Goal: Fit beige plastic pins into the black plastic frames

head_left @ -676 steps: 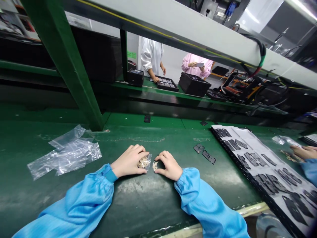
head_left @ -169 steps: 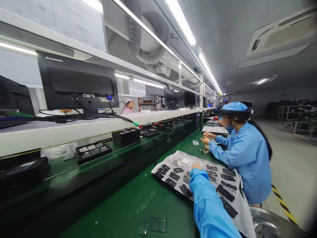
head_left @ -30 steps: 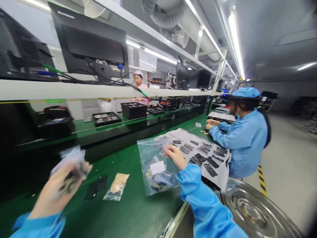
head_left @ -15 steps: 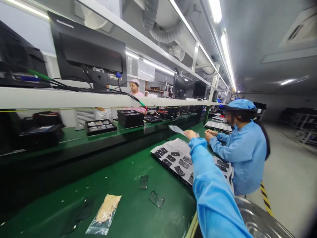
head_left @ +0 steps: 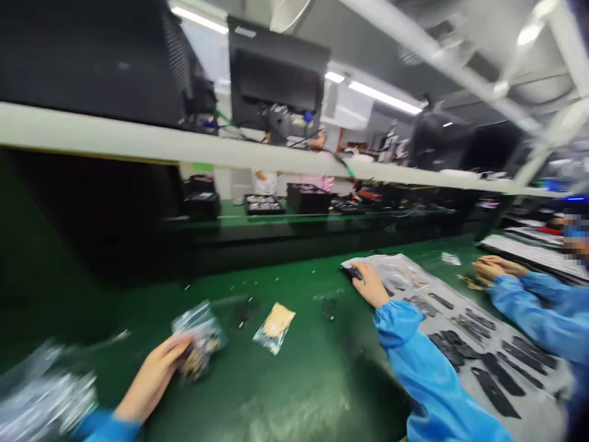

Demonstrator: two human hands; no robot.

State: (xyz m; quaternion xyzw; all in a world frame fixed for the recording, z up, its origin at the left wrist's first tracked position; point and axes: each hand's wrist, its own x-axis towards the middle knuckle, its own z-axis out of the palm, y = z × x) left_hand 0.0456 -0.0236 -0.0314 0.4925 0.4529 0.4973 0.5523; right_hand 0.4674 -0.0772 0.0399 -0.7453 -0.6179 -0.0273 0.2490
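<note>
My left hand point(head_left: 159, 371) is closed on a clear zip bag point(head_left: 199, 344) of small brownish pieces, low over the bench at the left. At the far left corner of a paper-lined tray point(head_left: 411, 273), the fingers of my right hand point(head_left: 370, 285) are bent over a flat black plastic part point(head_left: 353, 274). Blur hides how firmly they hold it. More flat black parts point(head_left: 499, 374) lie in rows on the white lining. Between my hands a small clear bag with yellowish contents point(head_left: 277, 322) lies on the green bench.
Loose dark parts point(head_left: 329, 309) lie on the bench point(head_left: 285, 399). A heap of clear bags point(head_left: 48, 393) is at the lower left. Beyond the tray, a co-worker's hands point(head_left: 497, 267) are near a small clear bag point(head_left: 451, 258). A white shelf beam point(head_left: 276, 156) crosses ahead.
The view has swung left. My right hand has let go of a clear bag and come back to the tray's corner. My left hand has come into view with the zip bag.
</note>
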